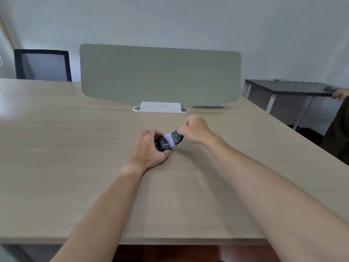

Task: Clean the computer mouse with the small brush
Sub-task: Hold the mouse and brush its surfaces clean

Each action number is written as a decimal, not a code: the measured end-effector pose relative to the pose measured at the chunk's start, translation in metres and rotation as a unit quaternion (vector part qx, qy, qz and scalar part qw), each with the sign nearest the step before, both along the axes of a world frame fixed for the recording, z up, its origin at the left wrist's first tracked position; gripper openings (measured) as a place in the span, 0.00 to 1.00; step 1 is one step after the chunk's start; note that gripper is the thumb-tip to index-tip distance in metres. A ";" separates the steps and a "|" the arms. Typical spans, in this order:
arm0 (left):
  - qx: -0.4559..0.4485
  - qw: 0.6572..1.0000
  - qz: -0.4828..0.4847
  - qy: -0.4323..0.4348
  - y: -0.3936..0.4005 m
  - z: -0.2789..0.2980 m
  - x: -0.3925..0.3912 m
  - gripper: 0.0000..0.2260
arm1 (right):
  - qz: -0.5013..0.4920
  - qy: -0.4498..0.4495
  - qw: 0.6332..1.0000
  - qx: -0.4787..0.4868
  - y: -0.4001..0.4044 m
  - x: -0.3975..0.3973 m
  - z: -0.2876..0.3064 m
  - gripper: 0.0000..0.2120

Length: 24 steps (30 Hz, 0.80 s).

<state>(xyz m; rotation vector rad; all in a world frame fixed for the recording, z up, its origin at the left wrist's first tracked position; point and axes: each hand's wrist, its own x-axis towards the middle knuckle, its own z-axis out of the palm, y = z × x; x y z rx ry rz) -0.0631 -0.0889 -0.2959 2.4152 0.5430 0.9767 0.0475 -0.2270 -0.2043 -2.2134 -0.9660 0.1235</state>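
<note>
A black computer mouse (pixel 160 143) with white lettering rests on the wooden desk (pixel 75 148), gripped from the left by my left hand (pixel 148 150). My right hand (pixel 196 129) pinches the dark handle of a small brush (pixel 176 138). The brush's pale bristles (pixel 169 139) lie against the right side of the mouse. Much of the mouse is hidden under my left fingers.
A grey-green divider panel (pixel 160 74) stands in a white base (pixel 160 107) at the desk's far edge. A black mesh chair (pixel 42 65) is behind the desk at left. A dark side table (pixel 289 87) and another person's hand (pixel 340 94) are at right.
</note>
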 end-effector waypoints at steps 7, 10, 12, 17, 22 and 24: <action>-0.001 1.000 0.001 -0.002 0.001 0.000 0.000 0.21 | 0.061 0.008 0.993 0.098 -0.001 -0.003 -0.003 0.14; 0.004 1.000 -0.007 -0.012 0.002 -0.002 0.001 0.21 | 0.090 -0.021 0.993 0.075 0.001 -0.006 -0.008 0.13; 0.001 1.000 -0.005 -0.009 0.002 -0.002 0.001 0.23 | 0.070 -0.079 0.992 0.069 0.001 0.000 -0.008 0.12; -0.005 1.000 -0.002 -0.006 -0.002 0.003 -0.001 0.18 | 0.087 -0.053 0.990 0.100 0.001 -0.003 0.003 0.13; 0.007 1.000 -0.008 -0.016 -0.001 0.001 -0.002 0.18 | 0.064 -0.067 0.995 0.046 0.002 0.003 -0.006 0.07; 0.004 1.000 -0.004 -0.010 -0.002 0.001 -0.001 0.23 | 0.030 -0.090 0.994 0.048 0.001 0.007 -0.004 0.05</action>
